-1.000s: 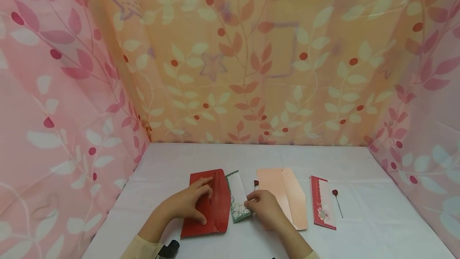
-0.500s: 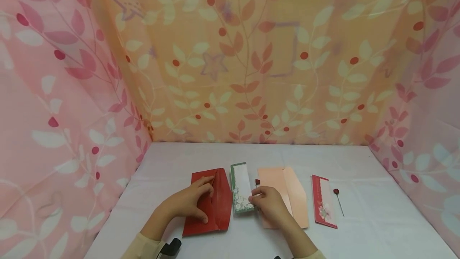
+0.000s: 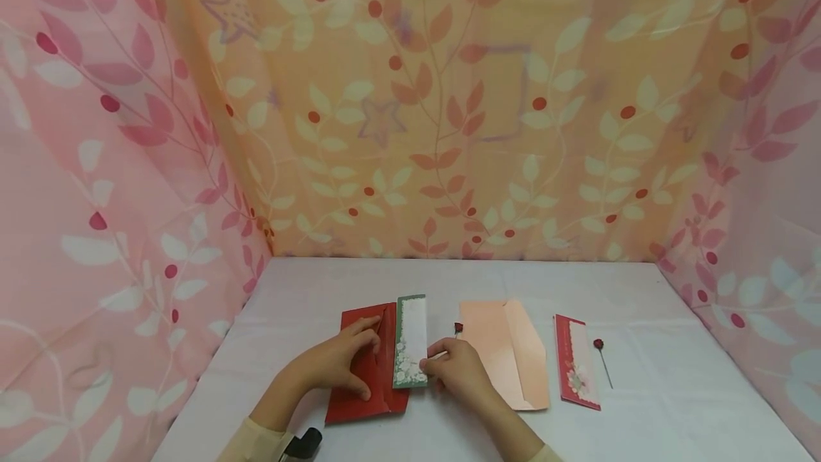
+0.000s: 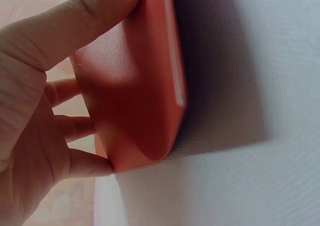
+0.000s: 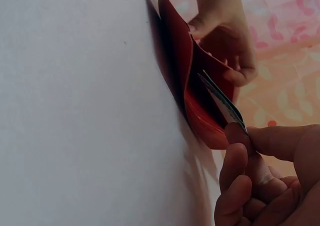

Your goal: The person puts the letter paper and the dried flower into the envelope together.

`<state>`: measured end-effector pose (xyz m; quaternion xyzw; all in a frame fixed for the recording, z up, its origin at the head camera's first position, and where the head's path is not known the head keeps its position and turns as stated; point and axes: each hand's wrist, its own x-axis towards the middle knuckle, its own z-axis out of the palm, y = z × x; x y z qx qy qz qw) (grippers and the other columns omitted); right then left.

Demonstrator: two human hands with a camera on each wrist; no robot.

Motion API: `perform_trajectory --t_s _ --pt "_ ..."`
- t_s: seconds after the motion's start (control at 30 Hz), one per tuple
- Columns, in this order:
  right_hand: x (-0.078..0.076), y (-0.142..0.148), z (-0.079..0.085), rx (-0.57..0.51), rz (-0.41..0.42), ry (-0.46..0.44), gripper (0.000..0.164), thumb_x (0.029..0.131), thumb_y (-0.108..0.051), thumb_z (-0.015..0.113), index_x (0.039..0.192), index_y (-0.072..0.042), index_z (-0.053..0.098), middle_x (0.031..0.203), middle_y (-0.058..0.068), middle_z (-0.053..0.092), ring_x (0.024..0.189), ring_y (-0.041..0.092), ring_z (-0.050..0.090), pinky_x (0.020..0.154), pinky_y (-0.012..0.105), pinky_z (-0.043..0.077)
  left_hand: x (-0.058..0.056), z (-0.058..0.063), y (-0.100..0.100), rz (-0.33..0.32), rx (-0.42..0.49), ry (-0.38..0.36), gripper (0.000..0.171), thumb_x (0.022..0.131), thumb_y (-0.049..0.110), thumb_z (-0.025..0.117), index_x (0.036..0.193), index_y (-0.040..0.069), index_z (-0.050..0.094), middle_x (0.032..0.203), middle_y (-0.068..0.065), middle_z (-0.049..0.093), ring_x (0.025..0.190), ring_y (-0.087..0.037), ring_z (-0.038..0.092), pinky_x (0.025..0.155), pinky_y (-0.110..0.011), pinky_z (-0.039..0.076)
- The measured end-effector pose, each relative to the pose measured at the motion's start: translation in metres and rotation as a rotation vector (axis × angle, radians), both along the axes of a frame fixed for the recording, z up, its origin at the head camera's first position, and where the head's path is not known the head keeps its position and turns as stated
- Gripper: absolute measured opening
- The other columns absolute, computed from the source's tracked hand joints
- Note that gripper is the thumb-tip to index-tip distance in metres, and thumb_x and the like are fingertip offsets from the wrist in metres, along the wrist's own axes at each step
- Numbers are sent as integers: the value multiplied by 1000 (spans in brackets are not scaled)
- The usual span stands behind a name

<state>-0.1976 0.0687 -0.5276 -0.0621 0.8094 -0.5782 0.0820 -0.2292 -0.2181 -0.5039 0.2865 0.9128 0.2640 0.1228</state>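
Note:
My left hand (image 3: pixel 336 362) grips a red envelope (image 3: pixel 378 405), which stands partly open with its flap toward the right. In the left wrist view the thumb lies along one face of the envelope (image 4: pixel 115 86), and the other fingers reach its far edge. A green-bordered greeting card (image 3: pixel 412 337) with white flowers is pinched at its lower right edge by my right hand (image 3: pixel 458 373). From the head the card overlaps the envelope's flap. The right wrist view shows the card's leading edge (image 5: pixel 215 93) at the envelope's mouth.
A peach envelope (image 3: pixel 490 334) lies right of my right hand, with a small dark red rose on a stem (image 3: pixel 458 328) by its left edge. Farther right are a red floral card (image 3: pixel 577 366) and another stemmed rose (image 3: pixel 599 344). Patterned curtains (image 3: pixel 449 127) enclose the white table (image 3: pixel 308 276).
My right hand has straightened the green card, then carried it left until it overlaps the red envelope's flap. The left hand has stayed on the envelope.

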Motion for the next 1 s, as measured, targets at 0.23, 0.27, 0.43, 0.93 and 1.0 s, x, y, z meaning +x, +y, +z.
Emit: perform_trajectory --t_s 0.23,0.27,0.43,0.93,1.0 --pt "1 -14 -5 3 3 -8 26 82 -20 83 96 -5 67 61 3 67 49 14 60 48 31 48 1 0 -1 0 -4 4 59 65 54 93 105 41 51 168 2 24 146 -30 34 105 -50 50" --pt "1 -16 -5 3 4 -11 26 82 -20 83 96 -5 67 61 3 67 49 14 60 48 31 48 1 0 -1 -2 -3 5 59 65 54 93 105 41 51 168 2 24 146 -30 34 106 -51 49" --pt "3 -20 -6 32 1 -20 26 80 -22 83 96 -7 68 61 1 66 50 13 58 48 32 48 1 -1 -2 -9 -6 13 61 65 56 92 108 41 52 168 1 23 147 -29 34 109 -53 47" --pt "12 -30 1 88 -23 -49 27 79 -18 82 95 -6 65 68 1 69 41 14 60 46 32 48 4 1 -2 -6 13 26 61 66 57 91 110 39 52 169 0 21 147 -30 33 107 -50 49" --pt "13 -32 2 83 -21 -55 27 78 -18 82 95 -5 64 69 2 69 40 14 59 45 31 47 4 0 -3 -5 16 30 60 66 57 91 109 40 52 169 0 20 148 -30 33 107 -50 49"
